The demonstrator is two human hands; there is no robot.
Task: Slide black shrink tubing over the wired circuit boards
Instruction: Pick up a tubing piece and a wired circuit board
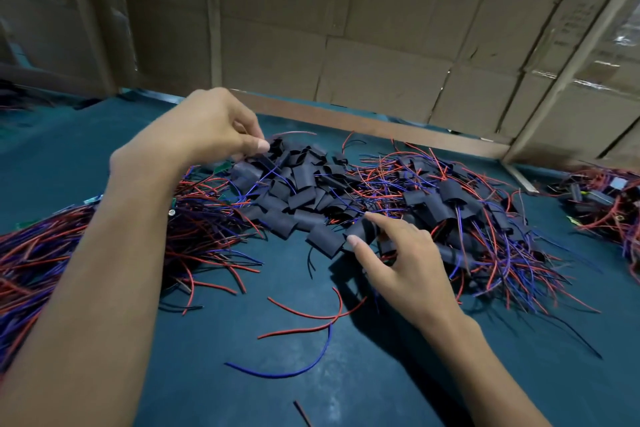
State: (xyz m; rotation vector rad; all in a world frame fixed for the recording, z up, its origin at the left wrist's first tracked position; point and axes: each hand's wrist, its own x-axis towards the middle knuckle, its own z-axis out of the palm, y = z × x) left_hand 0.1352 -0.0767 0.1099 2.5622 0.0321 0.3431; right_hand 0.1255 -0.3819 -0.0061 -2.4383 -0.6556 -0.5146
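A loose heap of black shrink tubing pieces (298, 191) lies on the dark teal bench (242, 374), and everything else sits around that heap; the right hand (398, 260) is at the heap's near edge, thumb and forefinger pinching one tubing piece (362, 230); the left hand (207, 128) hovers over the heap's far left corner, fingers curled and pinched on thin wires (263, 166) that run down into it; left of the heap lies a bundle of wired circuit boards (104, 236) with red and blue leads; right of the heap sits a tangle of already sleeved boards (467, 211); loose red and blue wire offcuts (304, 322) lie near the heap's front; cardboard walls (381, 28) rise behind it.
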